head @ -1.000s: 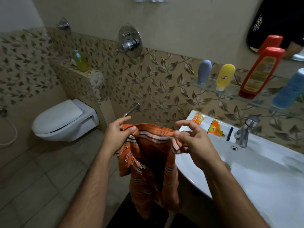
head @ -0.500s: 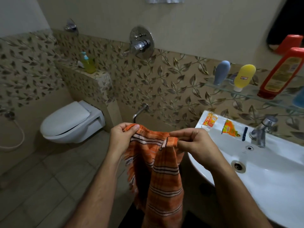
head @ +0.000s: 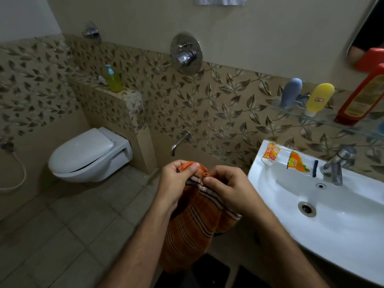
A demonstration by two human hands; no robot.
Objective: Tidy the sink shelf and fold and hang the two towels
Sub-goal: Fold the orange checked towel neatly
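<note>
Towel (head: 193, 227) corners pinched together by left hand (head: 176, 181) and right hand (head: 226, 188), mid-frame; best aligned evenly before folding again.

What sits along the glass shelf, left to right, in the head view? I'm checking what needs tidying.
Grey-blue bottle → yellow bottle → red-orange bottle, all standing on the glass shelf.
</note>
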